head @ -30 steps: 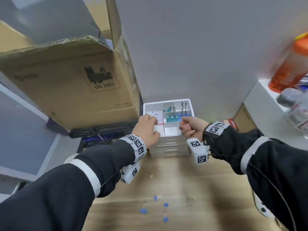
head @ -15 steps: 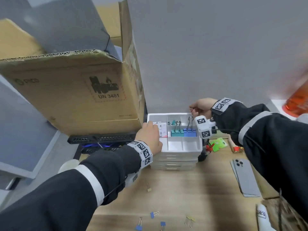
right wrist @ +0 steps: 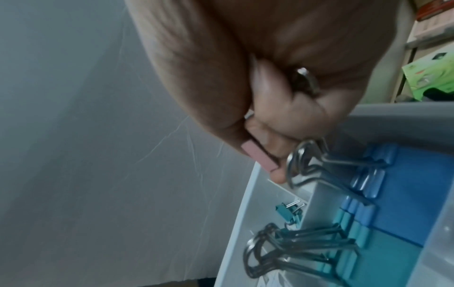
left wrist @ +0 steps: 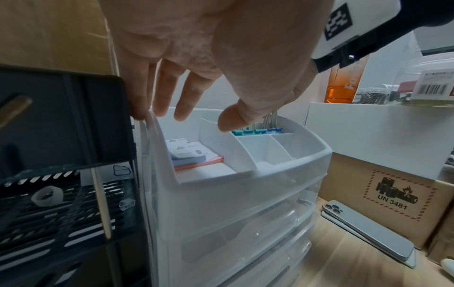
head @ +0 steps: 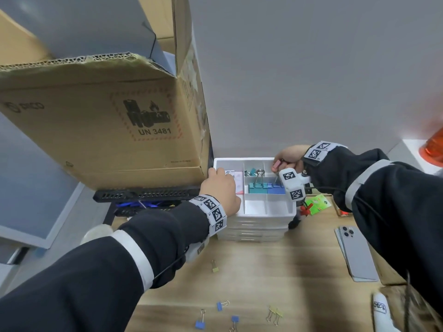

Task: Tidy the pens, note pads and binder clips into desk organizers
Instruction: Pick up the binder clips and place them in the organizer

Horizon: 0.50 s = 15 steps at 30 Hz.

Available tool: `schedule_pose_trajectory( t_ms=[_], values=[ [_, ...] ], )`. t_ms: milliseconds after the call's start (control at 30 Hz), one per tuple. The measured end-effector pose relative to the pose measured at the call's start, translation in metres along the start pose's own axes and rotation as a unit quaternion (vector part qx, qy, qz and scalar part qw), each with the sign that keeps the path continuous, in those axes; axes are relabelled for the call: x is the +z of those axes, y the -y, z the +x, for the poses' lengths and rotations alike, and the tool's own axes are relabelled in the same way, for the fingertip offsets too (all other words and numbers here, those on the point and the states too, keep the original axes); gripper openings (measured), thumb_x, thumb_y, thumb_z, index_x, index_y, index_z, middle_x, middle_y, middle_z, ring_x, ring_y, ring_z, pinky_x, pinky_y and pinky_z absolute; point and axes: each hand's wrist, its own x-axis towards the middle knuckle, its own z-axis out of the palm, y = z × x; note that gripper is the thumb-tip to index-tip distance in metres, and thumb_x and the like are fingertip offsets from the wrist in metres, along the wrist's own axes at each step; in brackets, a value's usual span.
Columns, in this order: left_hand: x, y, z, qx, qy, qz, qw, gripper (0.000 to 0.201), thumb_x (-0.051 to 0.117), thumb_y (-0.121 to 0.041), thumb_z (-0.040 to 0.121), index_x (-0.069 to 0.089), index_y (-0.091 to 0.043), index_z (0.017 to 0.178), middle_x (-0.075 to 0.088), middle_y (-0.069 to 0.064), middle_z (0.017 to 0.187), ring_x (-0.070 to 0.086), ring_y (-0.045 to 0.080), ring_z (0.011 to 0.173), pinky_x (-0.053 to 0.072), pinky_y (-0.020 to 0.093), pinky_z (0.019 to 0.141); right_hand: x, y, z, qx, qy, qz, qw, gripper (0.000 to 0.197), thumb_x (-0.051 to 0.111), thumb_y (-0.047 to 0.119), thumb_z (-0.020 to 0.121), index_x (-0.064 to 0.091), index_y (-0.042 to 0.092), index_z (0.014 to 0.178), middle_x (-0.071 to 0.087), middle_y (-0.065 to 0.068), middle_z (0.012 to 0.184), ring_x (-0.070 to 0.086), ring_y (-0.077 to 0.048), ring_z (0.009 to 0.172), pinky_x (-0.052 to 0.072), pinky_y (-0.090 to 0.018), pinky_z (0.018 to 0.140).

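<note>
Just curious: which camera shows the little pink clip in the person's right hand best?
The right wrist view: the pink clip fills the frame's middle, pinched in the right hand. The head view shows it only as a tiny pink tab. The left wrist view does not show it.

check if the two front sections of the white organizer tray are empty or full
Empty: the two front sections of the organizer show only bare white floor in the left wrist view.

Cardboard box (head: 100,130), phones (head: 357,255) (stacked)
</note>
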Motion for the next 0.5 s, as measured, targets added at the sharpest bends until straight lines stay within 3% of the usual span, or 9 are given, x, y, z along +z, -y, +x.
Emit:
schedule_pose_trajectory(
  t_ms=[67,133,167,233,333,400,433,500],
  values=[
    [0.001,0.000,-0.001,0.003,-0.001,0.000,1.000,0.039,0.050,-0.034,0.090,0.053,-0.012,0.122,0.047,0.010,0.123,0.040,0.028,0.118,0.046,0.032,0.075,-0.005,0.001,0.006,-0.020,-0.049,0.013,0.999,0.037,0.031,0.016,0.100,0.035,0.015,0.064,0.026,0.003,0.041,0.029,-0.010,0.024,0.026,-0.018,0.025],
    [0.002,0.001,-0.002,0.006,-0.002,0.000,1.000,0.040,0.050,-0.034,0.090,0.053,-0.012,0.122,0.048,0.010,0.122,0.040,0.028,0.118,0.047,0.033,0.078,-0.008,0.002,0.012,-0.081,-0.135,-0.009,0.987,0.025,0.046,0.012,0.097,0.051,0.008,0.073,0.052,-0.006,0.060,0.054,-0.016,0.050,0.046,-0.021,0.049],
    [0.002,0.001,-0.002,0.007,-0.002,-0.001,1.000,0.040,0.050,-0.034,0.089,0.053,-0.012,0.123,0.048,0.010,0.122,0.040,0.028,0.118,0.048,0.033,0.079,-0.009,0.003,0.016,-0.113,-0.170,-0.023,0.979,0.016,0.052,0.010,0.093,0.056,0.005,0.079,0.060,-0.009,0.075,0.058,-0.019,0.064,0.050,-0.025,0.062],
    [0.002,0.002,-0.002,0.009,0.000,-0.009,1.000,0.040,0.049,-0.033,0.089,0.053,-0.012,0.123,0.049,0.010,0.122,0.040,0.029,0.117,0.048,0.034,0.080,-0.008,0.004,0.019,-0.134,-0.191,-0.038,0.972,0.009,0.057,0.008,0.090,0.059,0.003,0.082,0.061,-0.012,0.084,0.057,-0.023,0.073,0.049,-0.030,0.074],
    [0.000,0.004,-0.002,0.014,0.002,-0.018,1.000,0.041,0.048,-0.033,0.090,0.052,-0.010,0.124,0.049,0.011,0.121,0.040,0.030,0.117,0.048,0.035,0.080,-0.004,0.008,0.016,-0.097,-0.203,-0.075,0.971,0.013,0.056,0.007,0.089,0.056,-0.003,0.080,0.056,-0.015,0.082,0.048,-0.025,0.066,0.043,-0.032,0.076],
    [-0.001,0.005,-0.001,0.018,0.002,-0.019,1.000,0.041,0.048,-0.033,0.091,0.052,-0.010,0.125,0.050,0.011,0.121,0.040,0.030,0.118,0.048,0.035,0.081,-0.006,0.010,0.017,-0.116,-0.191,-0.071,0.972,0.011,0.058,0.004,0.086,0.059,-0.004,0.092,0.059,-0.016,0.088,0.055,-0.027,0.077,0.051,-0.037,0.090],
    [-0.001,0.006,-0.001,0.018,0.000,-0.019,1.000,0.042,0.048,-0.033,0.091,0.052,-0.010,0.125,0.050,0.012,0.122,0.040,0.030,0.118,0.049,0.035,0.082,-0.010,0.010,0.021,-0.132,-0.186,-0.063,0.971,0.016,0.059,0.003,0.084,0.060,-0.004,0.098,0.060,-0.015,0.093,0.058,-0.026,0.083,0.050,-0.039,0.098],
    [0.000,0.006,-0.002,0.020,-0.001,-0.017,1.000,0.041,0.048,-0.033,0.091,0.053,-0.011,0.125,0.050,0.012,0.122,0.040,0.030,0.118,0.049,0.036,0.084,-0.012,0.010,0.021,-0.146,-0.182,-0.045,0.971,0.016,0.057,-0.001,0.083,0.059,-0.002,0.099,0.059,-0.015,0.099,0.059,-0.026,0.088,0.048,-0.040,0.104]
  ],
)
